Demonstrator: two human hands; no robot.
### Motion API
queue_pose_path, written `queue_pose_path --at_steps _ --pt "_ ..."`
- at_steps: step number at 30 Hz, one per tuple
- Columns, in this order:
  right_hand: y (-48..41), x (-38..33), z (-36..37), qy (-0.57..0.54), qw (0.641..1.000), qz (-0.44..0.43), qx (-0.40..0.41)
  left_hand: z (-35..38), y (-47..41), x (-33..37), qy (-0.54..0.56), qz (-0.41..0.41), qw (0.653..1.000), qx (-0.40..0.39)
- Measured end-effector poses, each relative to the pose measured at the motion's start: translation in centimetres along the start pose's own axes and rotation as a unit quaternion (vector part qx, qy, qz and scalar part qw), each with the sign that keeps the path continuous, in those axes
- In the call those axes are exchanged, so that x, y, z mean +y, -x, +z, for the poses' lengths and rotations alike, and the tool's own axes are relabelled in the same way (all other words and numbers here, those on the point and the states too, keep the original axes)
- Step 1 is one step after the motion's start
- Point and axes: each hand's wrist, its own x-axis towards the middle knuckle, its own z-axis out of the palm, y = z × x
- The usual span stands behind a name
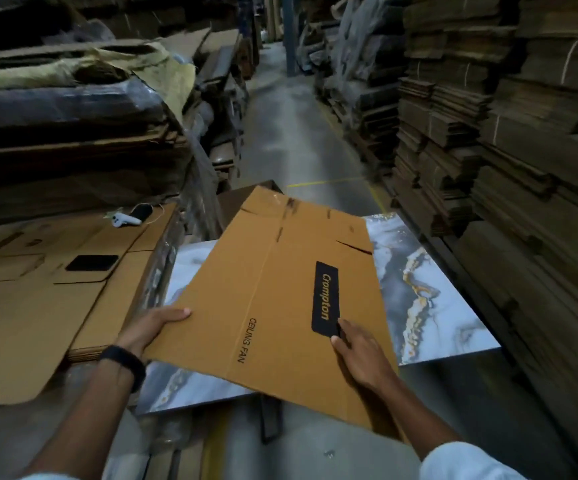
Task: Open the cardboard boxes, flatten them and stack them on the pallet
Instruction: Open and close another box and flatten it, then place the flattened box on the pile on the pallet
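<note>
A flattened tan cardboard box (273, 292) printed "Crompton" and "CEILING FAN" is held tilted above a marble-patterned tabletop (429, 292). My left hand (152, 327) grips its near left edge, thumb on top. My right hand (360, 351) grips the near right part, fingers beside the black label. To the left lies a stack of flattened tan boxes (34, 306), about level with the table.
A black phone (92, 263) and a white device (126, 220) with a dark pouch lie on the left stack. Tall piles of flat cardboard (509, 140) wall the right side, wrapped bundles (66, 109) the left. A narrow concrete aisle (291, 133) runs ahead.
</note>
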Motion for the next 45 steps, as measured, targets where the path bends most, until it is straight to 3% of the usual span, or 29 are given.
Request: queue_pose_path --at_steps 7,13,17,23,29,36,41,45 --pt "1.9 6.7 -3.2 0.123 0.987 0.085 0.05 3.0 -2.9 -11.8 0.14 -0.054 0.989 0.019" --pt "4.5 8.3 -3.7 -0.023 0.972 0.219 0.084 4.3 -2.5 -15.2 0.229 -0.064 0.971 -0.007" --pt "4.3 9.5 -3.4 -0.104 0.948 0.282 0.101 4.4 -2.1 -16.5 0.185 -0.05 0.98 -0.056" --pt "6.4 9.7 -4.5 -0.28 0.942 0.185 0.006 3.6 -0.7 -16.1 0.041 0.061 0.997 -0.009" --pt "6.7 8.0 -5.0 -0.311 0.932 0.131 0.131 3.8 1.1 -15.3 0.077 0.111 0.99 0.027" --pt "3.3 3.8 -6.6 -0.305 0.944 0.053 0.109 1.3 6.0 -14.6 0.129 0.135 0.979 0.078" --pt "0.7 -1.8 -5.4 -0.316 0.948 -0.025 0.034 -2.3 11.9 -16.5 0.171 0.153 0.956 0.181" --pt "0.6 -8.0 -1.7 -0.314 0.943 -0.1 -0.044 -4.8 20.1 -20.1 0.209 0.153 0.915 0.31"
